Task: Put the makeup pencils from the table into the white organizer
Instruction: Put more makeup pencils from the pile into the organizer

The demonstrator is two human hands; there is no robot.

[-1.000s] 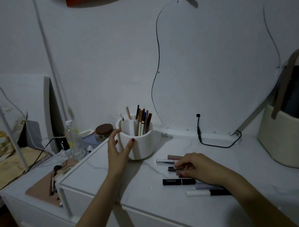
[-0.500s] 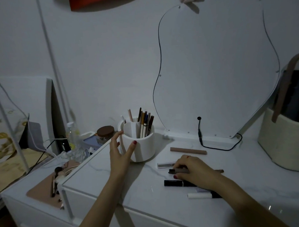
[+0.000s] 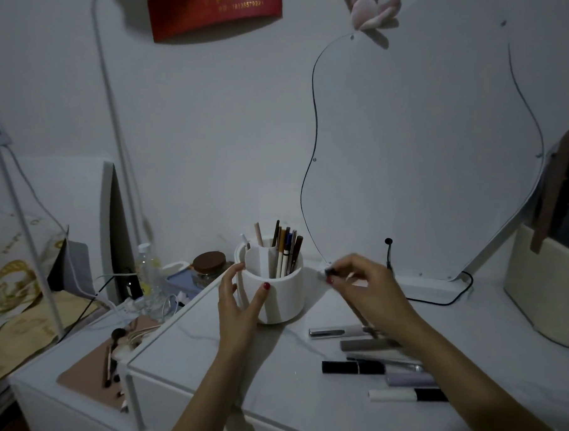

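The left hand [image 3: 239,302] cups the white organizer [image 3: 273,286] on the desk [image 3: 317,406], fingers spread against its wall. Several pencils [image 3: 286,248] stand in its right compartment. Just right of it, the right hand [image 3: 367,286] is lifted, fingers pinching a dark makeup pencil [image 3: 354,305]. More makeup sticks [image 3: 353,366] lie below it.
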